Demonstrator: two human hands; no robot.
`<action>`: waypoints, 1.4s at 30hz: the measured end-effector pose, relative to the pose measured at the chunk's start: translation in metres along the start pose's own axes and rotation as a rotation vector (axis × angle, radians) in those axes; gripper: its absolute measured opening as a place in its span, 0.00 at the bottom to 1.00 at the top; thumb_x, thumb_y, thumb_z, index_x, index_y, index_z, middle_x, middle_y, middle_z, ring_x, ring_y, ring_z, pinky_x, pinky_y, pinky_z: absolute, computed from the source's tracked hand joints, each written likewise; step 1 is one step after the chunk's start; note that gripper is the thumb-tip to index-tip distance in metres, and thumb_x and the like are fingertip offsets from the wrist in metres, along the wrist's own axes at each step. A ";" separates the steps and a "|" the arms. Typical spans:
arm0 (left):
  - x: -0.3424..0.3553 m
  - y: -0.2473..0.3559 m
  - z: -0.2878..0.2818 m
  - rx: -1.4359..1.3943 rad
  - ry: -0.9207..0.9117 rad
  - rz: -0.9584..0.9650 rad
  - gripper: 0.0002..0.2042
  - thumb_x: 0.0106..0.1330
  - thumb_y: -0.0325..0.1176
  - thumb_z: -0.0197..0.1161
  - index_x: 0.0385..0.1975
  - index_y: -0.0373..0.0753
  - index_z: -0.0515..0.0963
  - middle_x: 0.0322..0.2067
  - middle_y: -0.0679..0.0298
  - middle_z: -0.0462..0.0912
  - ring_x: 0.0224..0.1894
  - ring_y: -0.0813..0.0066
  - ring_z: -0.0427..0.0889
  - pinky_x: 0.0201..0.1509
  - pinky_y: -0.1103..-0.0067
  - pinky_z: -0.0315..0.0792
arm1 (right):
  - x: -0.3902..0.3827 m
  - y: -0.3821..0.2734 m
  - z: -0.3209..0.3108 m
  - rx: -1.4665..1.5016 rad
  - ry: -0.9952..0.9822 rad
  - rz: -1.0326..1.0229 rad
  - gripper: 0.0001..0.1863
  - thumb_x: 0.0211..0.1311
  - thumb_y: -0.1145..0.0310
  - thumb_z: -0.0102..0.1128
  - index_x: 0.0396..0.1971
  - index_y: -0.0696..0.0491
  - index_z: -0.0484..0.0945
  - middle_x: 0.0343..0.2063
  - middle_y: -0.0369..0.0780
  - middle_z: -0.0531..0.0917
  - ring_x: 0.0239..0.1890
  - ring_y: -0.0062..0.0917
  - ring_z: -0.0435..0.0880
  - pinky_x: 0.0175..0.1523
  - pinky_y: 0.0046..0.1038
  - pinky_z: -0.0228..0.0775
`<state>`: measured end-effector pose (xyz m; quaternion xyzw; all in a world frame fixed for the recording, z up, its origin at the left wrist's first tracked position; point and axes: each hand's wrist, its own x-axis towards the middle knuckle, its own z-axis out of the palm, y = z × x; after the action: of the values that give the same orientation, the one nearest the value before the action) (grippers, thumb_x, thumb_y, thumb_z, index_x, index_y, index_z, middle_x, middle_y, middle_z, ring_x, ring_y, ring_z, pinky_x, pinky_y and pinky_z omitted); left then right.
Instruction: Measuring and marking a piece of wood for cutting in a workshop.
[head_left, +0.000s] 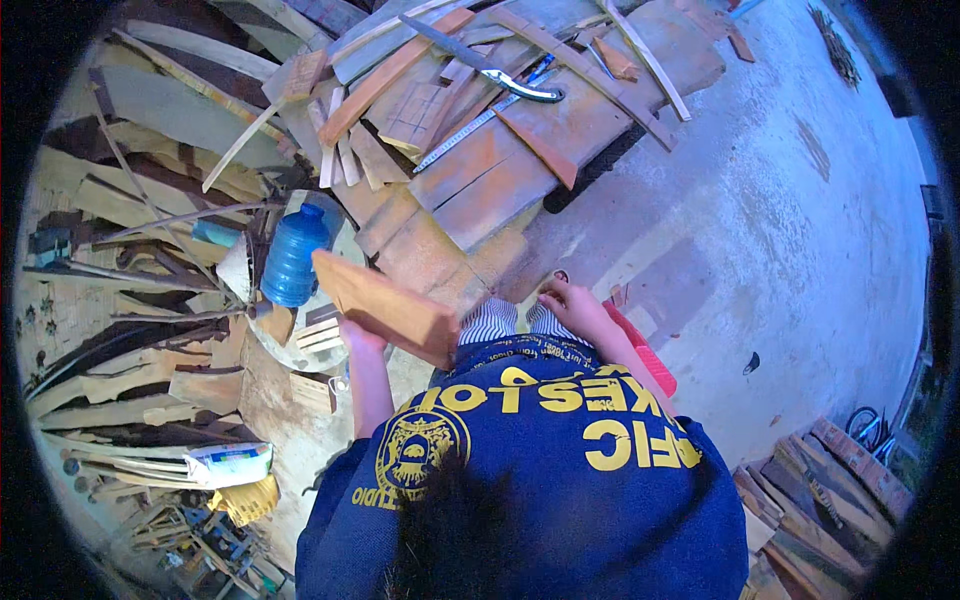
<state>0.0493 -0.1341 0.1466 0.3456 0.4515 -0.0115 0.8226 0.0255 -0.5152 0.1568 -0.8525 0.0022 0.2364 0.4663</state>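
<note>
My left hand (357, 335) grips a thick reddish wooden board (385, 305) by its edge, held tilted at waist height. My right hand (566, 304) is beside my body with its fingers curled; I cannot make out whether anything is in them. A red plastic object (645, 355) lies beyond my right forearm. Ahead, planks are piled on a work surface (470, 200), along with a folding saw (515, 82) and a long measuring rule (455, 140).
Wood offcuts (140, 390) crowd my left, around a blue water jug (295, 260) and a yellow crate (245, 500). Stacked planks (820, 505) lie at my lower right near a bicycle (868, 432). Concrete floor (790, 280) extends to my right, with a bundle of sticks (835, 45) farther off.
</note>
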 end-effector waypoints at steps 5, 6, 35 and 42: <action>0.020 -0.022 -0.098 -0.148 0.145 -0.072 0.28 0.63 0.55 0.37 0.57 0.44 0.64 0.54 0.56 0.69 0.56 0.51 0.68 0.57 0.55 0.64 | 0.009 0.030 -0.017 -0.048 0.023 0.047 0.14 0.59 0.61 0.54 0.37 0.57 0.77 0.31 0.49 0.81 0.35 0.42 0.81 0.41 0.37 0.72; 0.016 -0.029 -0.104 -0.164 0.139 -0.067 0.28 0.63 0.54 0.37 0.57 0.44 0.64 0.54 0.56 0.69 0.55 0.51 0.68 0.57 0.55 0.64 | 0.013 0.035 -0.018 -0.051 0.022 0.044 0.14 0.58 0.62 0.55 0.37 0.57 0.77 0.32 0.49 0.81 0.36 0.41 0.81 0.41 0.36 0.73; -0.138 -0.188 -0.218 -0.610 -0.166 -0.042 0.19 0.65 0.48 0.36 0.42 0.43 0.67 0.36 0.61 0.71 0.38 0.61 0.72 0.39 0.61 0.69 | 0.252 0.084 -0.056 -0.699 0.350 -0.001 0.33 0.45 0.55 0.68 0.49 0.58 0.69 0.44 0.52 0.74 0.48 0.48 0.70 0.55 0.41 0.62; -0.048 -0.169 -0.160 -0.576 -0.341 -0.060 0.17 0.65 0.47 0.35 0.38 0.43 0.68 0.32 0.62 0.72 0.33 0.63 0.73 0.35 0.63 0.70 | 0.235 0.105 -0.099 -0.675 0.414 -0.059 0.25 0.49 0.63 0.63 0.46 0.58 0.71 0.42 0.49 0.74 0.47 0.43 0.71 0.52 0.39 0.65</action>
<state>-0.1526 -0.1844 0.0318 0.0786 0.3019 0.0349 0.9494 0.2506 -0.6025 0.0229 -0.9871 -0.0059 0.0335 0.1563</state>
